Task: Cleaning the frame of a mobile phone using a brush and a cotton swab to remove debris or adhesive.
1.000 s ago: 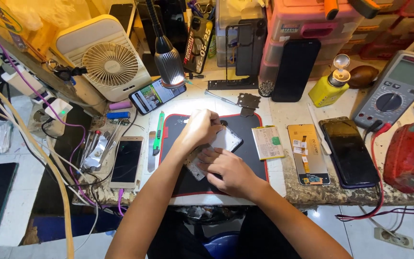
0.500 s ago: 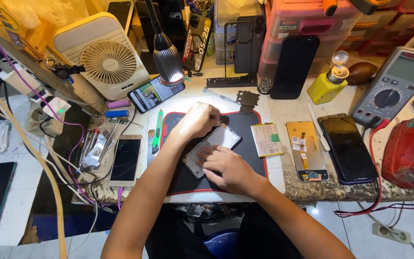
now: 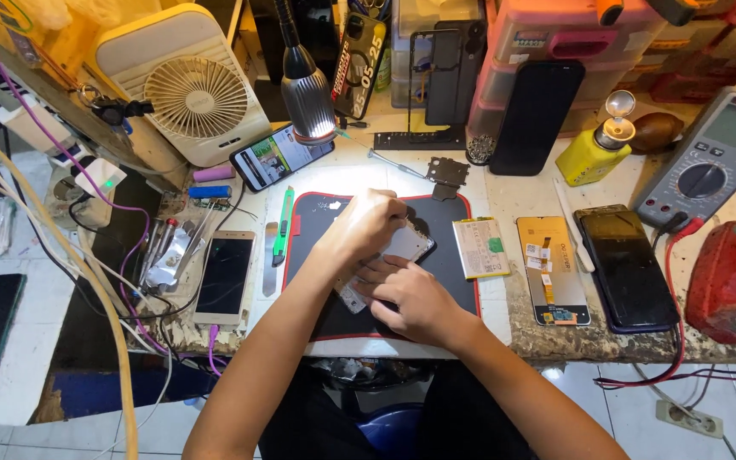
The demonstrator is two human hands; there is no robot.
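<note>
Black mat (image 3: 317,223), one opened phone (image 3: 402,249), two hands

head camera, looking down, workbench (image 3: 555,328) close

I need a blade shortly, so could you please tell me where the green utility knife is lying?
In the head view, the green utility knife lies left of the hands, along the left edge of the black work mat, with the gold phone further to its left.

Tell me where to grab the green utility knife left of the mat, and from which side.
Take the green utility knife by its long flanks near mid-body, coming from above. It lies flat, lengthwise away from the person, between the black mat and a metal tool, so the ends are less handy.
</note>
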